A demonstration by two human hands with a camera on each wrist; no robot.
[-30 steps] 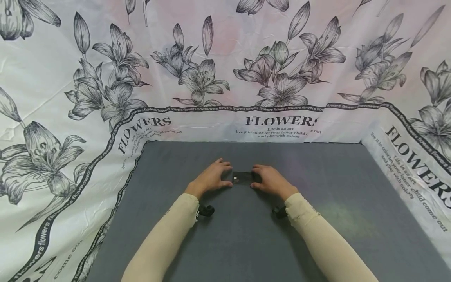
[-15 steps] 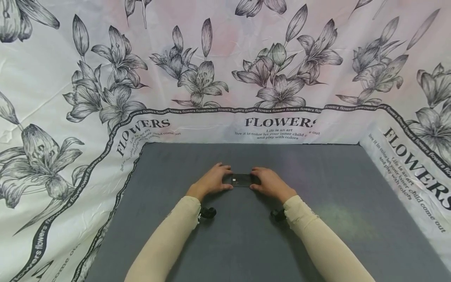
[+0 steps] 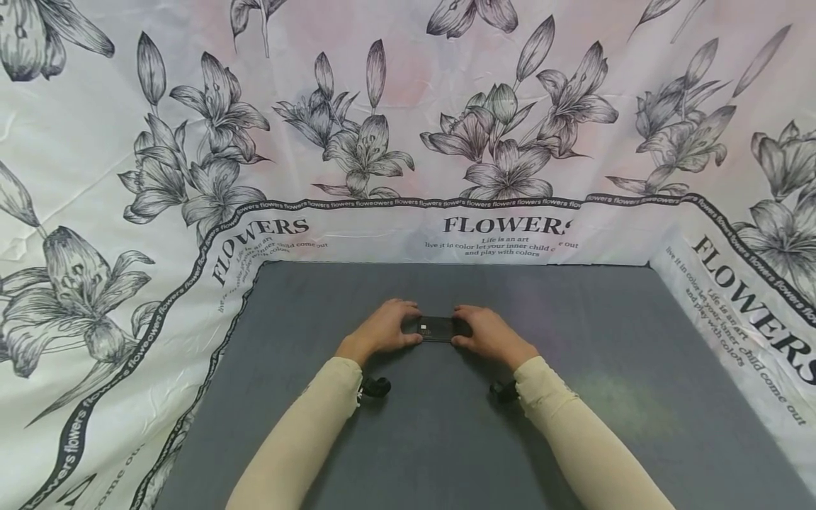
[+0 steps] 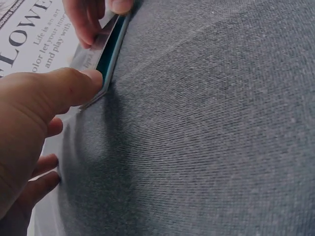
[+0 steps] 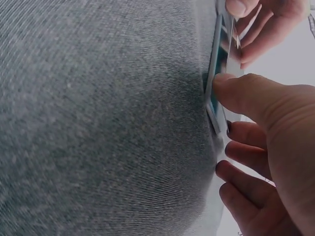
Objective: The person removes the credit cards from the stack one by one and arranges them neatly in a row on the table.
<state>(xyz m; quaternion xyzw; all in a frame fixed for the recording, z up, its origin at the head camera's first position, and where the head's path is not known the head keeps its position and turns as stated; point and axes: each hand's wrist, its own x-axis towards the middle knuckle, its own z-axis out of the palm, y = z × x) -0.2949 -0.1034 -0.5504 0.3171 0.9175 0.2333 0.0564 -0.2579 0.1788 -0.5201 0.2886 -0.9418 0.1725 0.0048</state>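
Observation:
A dark card [image 3: 436,327] with a small pale chip and "VIP" lettering lies between both hands at the middle of the table. My left hand [image 3: 382,327] pinches its left end, thumb on the near edge and fingers at the far edge. From the other side my right hand [image 3: 492,334] grips the right end the same way. In the wrist views the thin card sits slightly above a flat piece with a pale rim [image 5: 212,73] and a teal face [image 4: 112,51], close over the table. Fingertips behind the card are partly hidden.
Dark grey cloth [image 3: 433,439] covers the table. White fabric [image 3: 370,234] printed with flowers and lettering rises at the back and both sides. A black wrist device [image 3: 376,387] sits at the left cuff, and another black device [image 3: 503,391] at the right.
Both hands keep hold of the card's ends. A second edge now shows under the card's near side. The head view has tilted slightly, shifting the scene down.

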